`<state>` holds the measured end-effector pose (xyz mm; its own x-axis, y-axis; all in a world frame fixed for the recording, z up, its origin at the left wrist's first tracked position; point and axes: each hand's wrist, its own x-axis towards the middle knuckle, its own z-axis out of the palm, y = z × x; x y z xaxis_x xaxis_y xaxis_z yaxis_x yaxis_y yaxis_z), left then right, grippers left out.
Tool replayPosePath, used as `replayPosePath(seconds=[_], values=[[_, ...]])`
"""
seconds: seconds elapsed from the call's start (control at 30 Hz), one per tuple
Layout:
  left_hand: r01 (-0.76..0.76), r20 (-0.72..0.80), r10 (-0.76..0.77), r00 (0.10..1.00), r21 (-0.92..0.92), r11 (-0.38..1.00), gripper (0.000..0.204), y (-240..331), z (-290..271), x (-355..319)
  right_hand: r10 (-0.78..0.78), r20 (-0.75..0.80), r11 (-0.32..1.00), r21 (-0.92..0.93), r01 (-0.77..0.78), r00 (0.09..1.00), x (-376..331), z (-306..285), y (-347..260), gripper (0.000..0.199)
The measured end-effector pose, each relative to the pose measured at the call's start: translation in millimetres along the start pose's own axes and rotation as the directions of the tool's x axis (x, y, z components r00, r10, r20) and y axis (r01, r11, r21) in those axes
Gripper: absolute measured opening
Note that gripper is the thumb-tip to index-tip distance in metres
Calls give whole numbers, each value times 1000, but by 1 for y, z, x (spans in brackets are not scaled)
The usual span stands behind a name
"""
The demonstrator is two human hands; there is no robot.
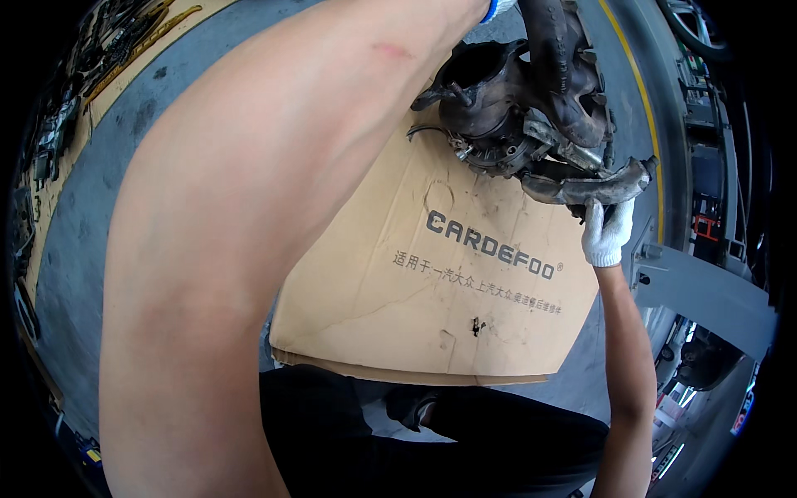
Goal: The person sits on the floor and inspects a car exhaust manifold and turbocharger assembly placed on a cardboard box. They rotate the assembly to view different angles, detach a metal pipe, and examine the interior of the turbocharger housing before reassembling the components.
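A dark, sooty turbocharger with its exhaust manifold (490, 108) stands on a flattened cardboard sheet (365, 307). A curved metal pipe piece (598, 187), worn grey, juts out at its near right side. My right hand (608, 234), in a white knit glove, grips this piece from below. Its thumb lies against the near face, while the other fingers are mostly hidden behind. My left arm reaches across the view to the top edge, beside the manifold. Of my left hand only the blue-and-white glove cuff (500, 8) shows; its fingers are out of sight.
Dark printing and oil stains mark the cardboard, and a small black scrap (476, 326) lies on it. Metal parts (58, 124) lie along the far left. A yellow floor line (643, 83) runs at the right, near a grey metal arm (706, 290). My dark-trousered legs are below.
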<state>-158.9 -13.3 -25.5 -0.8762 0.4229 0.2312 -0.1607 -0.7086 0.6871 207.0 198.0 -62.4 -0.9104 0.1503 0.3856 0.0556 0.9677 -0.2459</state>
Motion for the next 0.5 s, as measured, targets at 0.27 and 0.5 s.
replayPosePath(seconds=[0.27, 0.5], values=[[-27, -32, 28, 999, 42, 999, 56, 3, 2, -6, 11, -14, 1000, -4, -11, 1000, 0, 2, 2, 45], [-51, -49, 54, 997, 57, 997, 53, 2, 8, -12, 21, -3, 999, 46, -21, 1000, 1, 2, -6, 42]])
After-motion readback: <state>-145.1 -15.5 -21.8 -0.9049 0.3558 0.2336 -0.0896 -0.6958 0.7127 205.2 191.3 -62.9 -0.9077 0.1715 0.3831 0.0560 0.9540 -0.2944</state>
